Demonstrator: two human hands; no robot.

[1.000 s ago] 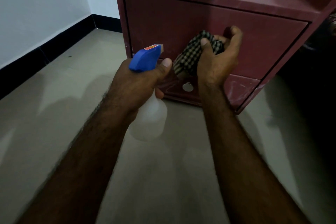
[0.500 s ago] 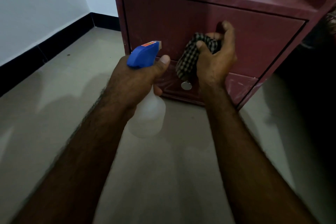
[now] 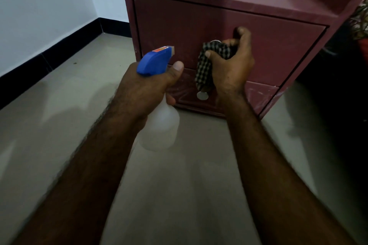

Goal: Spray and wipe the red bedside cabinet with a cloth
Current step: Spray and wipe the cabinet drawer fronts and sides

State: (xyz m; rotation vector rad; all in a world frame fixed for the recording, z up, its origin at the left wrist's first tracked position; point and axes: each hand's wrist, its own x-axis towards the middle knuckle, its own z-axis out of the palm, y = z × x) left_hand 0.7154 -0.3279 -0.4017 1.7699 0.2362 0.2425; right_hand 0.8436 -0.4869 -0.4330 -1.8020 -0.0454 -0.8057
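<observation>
We're down low in front of the red bedside cabinet (image 3: 179, 22), which stands on the pale floor (image 3: 179, 195) close to the white wall. Our left hand (image 3: 143, 89) grips the spray bottle (image 3: 160, 127) at its neck, fingers curled round it, thumb up beside the blue head, nozzle aimed at the cabinet front. Our right hand (image 3: 232, 69) clutches the bunched checked cloth (image 3: 205, 65) against the upper drawer front, right at its knob. A tail of cloth hangs just above the lower drawer's round silver knob (image 3: 202, 95).
</observation>
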